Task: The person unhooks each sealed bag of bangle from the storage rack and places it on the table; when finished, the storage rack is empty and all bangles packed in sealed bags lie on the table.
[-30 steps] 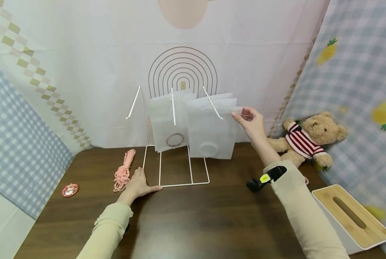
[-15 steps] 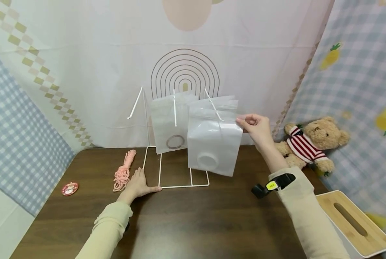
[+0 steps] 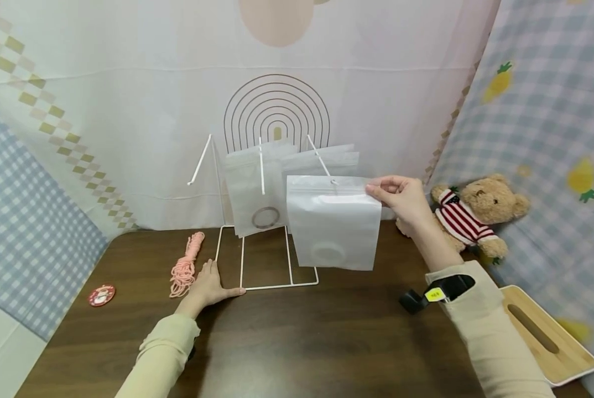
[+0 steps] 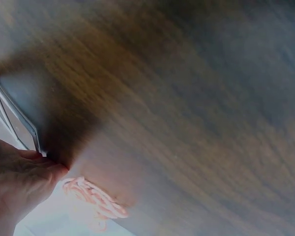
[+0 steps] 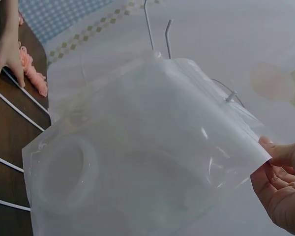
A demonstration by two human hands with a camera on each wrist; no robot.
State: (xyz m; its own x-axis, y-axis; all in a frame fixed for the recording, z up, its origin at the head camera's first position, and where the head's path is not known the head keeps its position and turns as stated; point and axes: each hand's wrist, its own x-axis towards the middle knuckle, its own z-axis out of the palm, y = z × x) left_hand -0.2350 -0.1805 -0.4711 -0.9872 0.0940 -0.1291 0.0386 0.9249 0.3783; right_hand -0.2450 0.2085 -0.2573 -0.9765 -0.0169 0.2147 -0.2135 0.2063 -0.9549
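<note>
The tabletop (image 3: 287, 337) is dark brown with wood grain, and a pale sheen shows at its near middle. At its far middle stands a white wire rack (image 3: 279, 286), its rectangular base flat on the wood. Just left of the base lies a bundle of pink cord (image 3: 183, 271); farther left is a round red badge (image 3: 102, 295). A teddy bear (image 3: 458, 215) sits far right, a wooden-lidded box (image 3: 553, 336) near right.

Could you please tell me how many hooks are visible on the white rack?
3: left hook, bare; middle hook, in front of a bag; right hook, its tip at the held bag. None seems hidden.
</note>
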